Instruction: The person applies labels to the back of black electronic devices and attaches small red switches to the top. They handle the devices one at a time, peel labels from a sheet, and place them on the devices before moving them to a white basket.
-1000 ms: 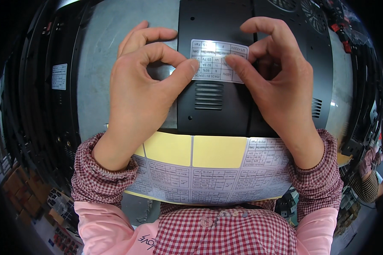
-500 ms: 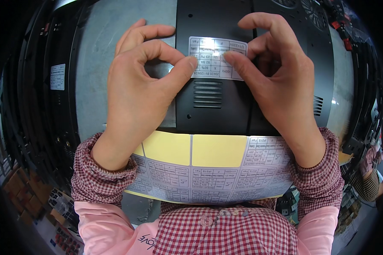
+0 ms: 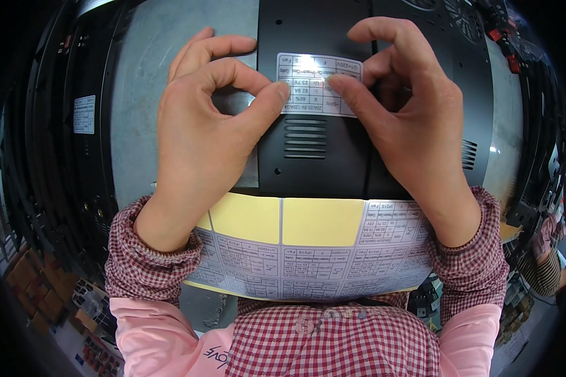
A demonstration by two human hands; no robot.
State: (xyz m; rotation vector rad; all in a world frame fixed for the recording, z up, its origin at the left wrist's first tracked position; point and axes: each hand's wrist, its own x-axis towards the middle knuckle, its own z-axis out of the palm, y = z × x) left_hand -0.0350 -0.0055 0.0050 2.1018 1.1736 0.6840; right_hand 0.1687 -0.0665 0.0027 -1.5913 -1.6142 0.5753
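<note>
A silver printed label [image 3: 314, 94] is held over a black metal panel [image 3: 314, 179], above a row of vent slots. My left hand [image 3: 210, 116] pinches the label's left edge between thumb and forefinger, its other fingers curled outward. On the right edge, my right hand [image 3: 415, 107] has its thumb on the label's face and its fingers behind. Whether the label touches the panel cannot be made out. Below, in front of my body, lies a label sheet [image 3: 321, 223] with printed labels and bare yellow backing where some are gone.
A second black panel [image 3: 475, 119] with vent slots and fan grilles lies at the right. Bare grey table [image 3: 138, 144] shows at the left. Stacked black panels [image 3: 85, 163] stand further left, one bearing a label. A person's striped sleeve [image 3: 543, 274] shows at the far right.
Almost nothing differs. Both hands keep their grip on the label, and the view has shifted very slightly.
</note>
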